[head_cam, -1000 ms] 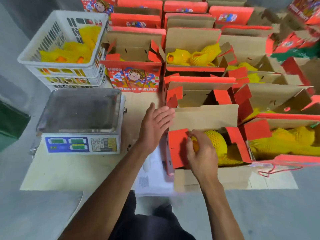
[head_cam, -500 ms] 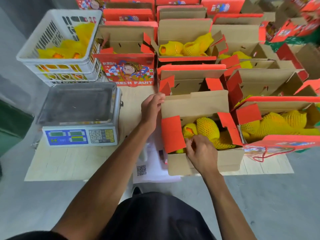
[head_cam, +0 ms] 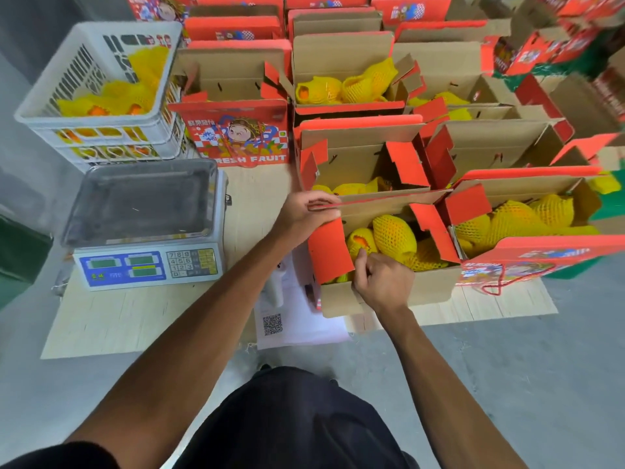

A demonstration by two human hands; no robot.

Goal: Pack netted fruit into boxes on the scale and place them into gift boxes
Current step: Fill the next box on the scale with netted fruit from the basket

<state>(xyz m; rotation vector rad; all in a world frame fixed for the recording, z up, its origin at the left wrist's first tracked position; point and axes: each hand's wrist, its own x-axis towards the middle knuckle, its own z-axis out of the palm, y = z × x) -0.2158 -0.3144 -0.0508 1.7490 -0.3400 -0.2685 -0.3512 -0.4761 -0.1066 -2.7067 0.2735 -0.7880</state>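
An open red gift box [head_cam: 429,289] stands in front of me on the board, with fruit in yellow foam netting [head_cam: 394,236] inside. My left hand [head_cam: 304,214] grips the back lid flap of this box at its left end. My right hand [head_cam: 382,282] is at the box's front left corner, fingers curled by the red side flap [head_cam: 329,252] and touching the netted fruit. The scale [head_cam: 145,225] sits to the left with a bare pan.
A white basket [head_cam: 98,93] of netted fruit stands behind the scale. Several open red gift boxes fill the back and right, some with fruit, one marked FRESH FRUIT [head_cam: 236,133]. A paper with a QR code [head_cam: 291,319] lies by the box.
My left hand went from lying flat beside the box to gripping its back lid flap. My right hand drew back from the fruit to the front left corner.
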